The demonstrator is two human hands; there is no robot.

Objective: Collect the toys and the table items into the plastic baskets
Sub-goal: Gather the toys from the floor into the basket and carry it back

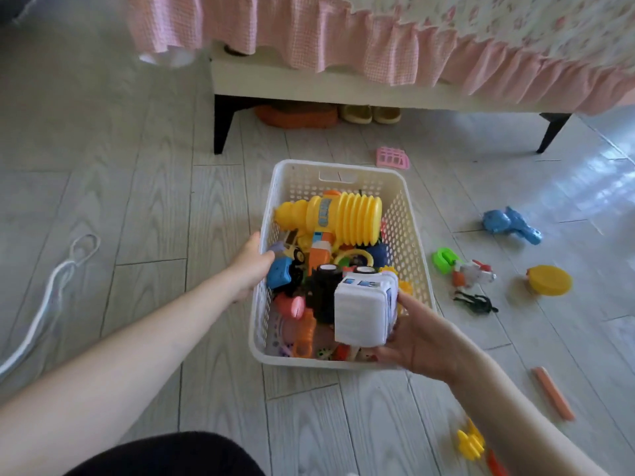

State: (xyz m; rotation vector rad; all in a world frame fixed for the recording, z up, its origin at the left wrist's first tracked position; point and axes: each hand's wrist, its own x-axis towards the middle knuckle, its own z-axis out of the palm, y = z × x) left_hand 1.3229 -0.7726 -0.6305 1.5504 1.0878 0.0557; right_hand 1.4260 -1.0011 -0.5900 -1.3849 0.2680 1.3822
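While left hand [252, 266] grips basket [409, 214] rim, right hand [417, 341] fingers clamped on white truck [364, 310]; we should lower it flat, clear of yellow hammer [336, 218].

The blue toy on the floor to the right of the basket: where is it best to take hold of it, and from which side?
Grip the blue toy across its thicker rounded body at the left end, coming from above; it lies flat on the floor with bare floor around it.
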